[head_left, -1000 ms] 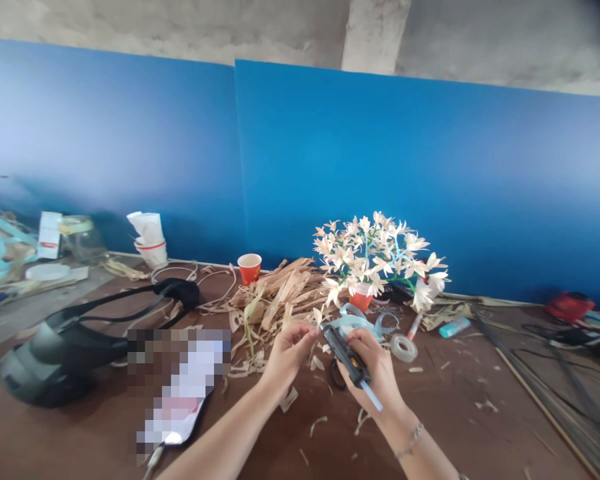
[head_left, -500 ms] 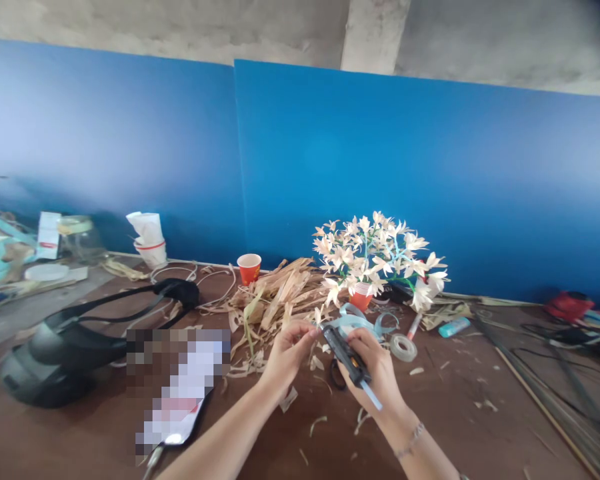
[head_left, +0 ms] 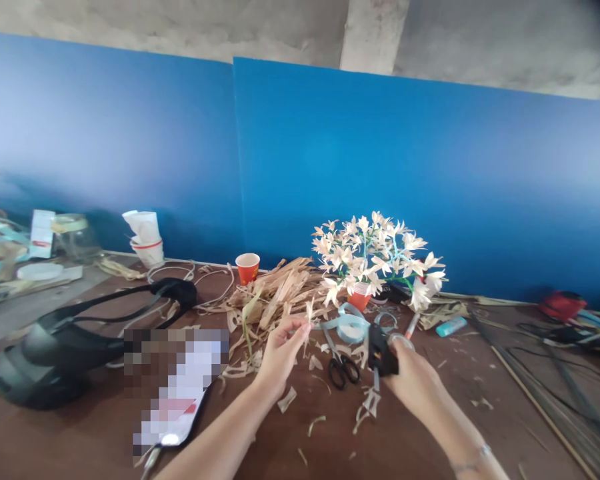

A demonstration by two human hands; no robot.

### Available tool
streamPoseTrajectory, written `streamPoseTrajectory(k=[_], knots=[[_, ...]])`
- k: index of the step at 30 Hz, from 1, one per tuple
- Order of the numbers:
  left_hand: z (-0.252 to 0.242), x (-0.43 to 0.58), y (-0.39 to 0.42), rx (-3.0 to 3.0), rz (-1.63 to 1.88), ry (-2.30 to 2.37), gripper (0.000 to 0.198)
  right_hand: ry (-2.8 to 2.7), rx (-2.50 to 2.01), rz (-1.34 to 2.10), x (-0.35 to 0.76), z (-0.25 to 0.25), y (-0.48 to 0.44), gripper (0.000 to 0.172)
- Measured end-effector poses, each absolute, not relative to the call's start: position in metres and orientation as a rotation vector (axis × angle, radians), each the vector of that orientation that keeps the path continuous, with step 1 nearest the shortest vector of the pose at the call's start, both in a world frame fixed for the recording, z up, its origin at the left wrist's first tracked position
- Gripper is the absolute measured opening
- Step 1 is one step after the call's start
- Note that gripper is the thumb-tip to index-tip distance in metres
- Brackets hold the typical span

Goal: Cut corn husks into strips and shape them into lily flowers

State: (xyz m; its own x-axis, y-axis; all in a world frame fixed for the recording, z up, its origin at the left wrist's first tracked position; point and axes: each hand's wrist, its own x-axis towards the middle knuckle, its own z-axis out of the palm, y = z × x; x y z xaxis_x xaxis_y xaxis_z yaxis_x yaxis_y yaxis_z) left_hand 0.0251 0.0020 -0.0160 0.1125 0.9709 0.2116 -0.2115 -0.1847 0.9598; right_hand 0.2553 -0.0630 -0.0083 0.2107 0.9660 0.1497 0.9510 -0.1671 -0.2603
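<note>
Between the thumb and fingers of my left hand (head_left: pixel 283 350) is a small pale husk flower (head_left: pixel 309 311), held upright. My right hand (head_left: pixel 413 370) is wrapped round a black glue gun (head_left: pixel 381 350), with a whitish glue stick hanging from its back end. Black-handled scissors (head_left: pixel 344 371) lie on the table between my hands. Behind them curls a light blue ribbon (head_left: pixel 351 322). Farther back, a bunch of cream husk flowers (head_left: pixel 367 257) on green stems stands in a red paper cup (head_left: pixel 359 299). My right fingers partly cover a roll of clear tape (head_left: pixel 403 341).
Dry corn husks (head_left: pixel 285 287) are heaped near a red paper cup (head_left: pixel 248 268). On the left lie a black headset (head_left: pixel 45 357) and a blurred phone (head_left: pixel 185 393) with a cable. Thin rods (head_left: pixel 535 413) run along the right. Husk scraps dot the brown table (head_left: pixel 260 447).
My right hand has moved right with the glue gun, away from my left hand, uncovering the scissors. The left hand still pinches the flower, now seen more plainly.
</note>
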Motion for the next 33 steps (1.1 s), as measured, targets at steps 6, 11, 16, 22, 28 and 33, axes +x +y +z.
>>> streamPoseTrajectory(k=[6,11,16,22,28,33], knots=[[-0.018,0.025,0.002,1.217,1.309,0.902,0.024,-1.634,-2.662,0.254,0.292,-0.015,-0.073,0.029],[-0.019,0.026,0.004,1.192,1.331,0.912,0.023,-1.694,-2.627,-0.12,0.258,0.01,-0.072,0.025],[-0.023,0.025,0.007,1.232,1.367,0.883,0.021,-2.171,-1.893,0.111,0.192,0.005,-0.042,0.022],[-0.024,0.023,0.009,1.251,1.376,0.899,0.022,-2.194,-1.871,0.176,0.164,-0.026,-0.017,0.015],[-0.022,0.024,0.008,1.263,1.352,0.921,0.024,-2.121,-1.832,0.252,0.167,-0.033,-0.016,0.017],[-0.02,0.024,0.006,1.278,1.334,0.923,0.027,-2.094,-1.776,0.229,0.164,-0.038,-0.016,0.02]])
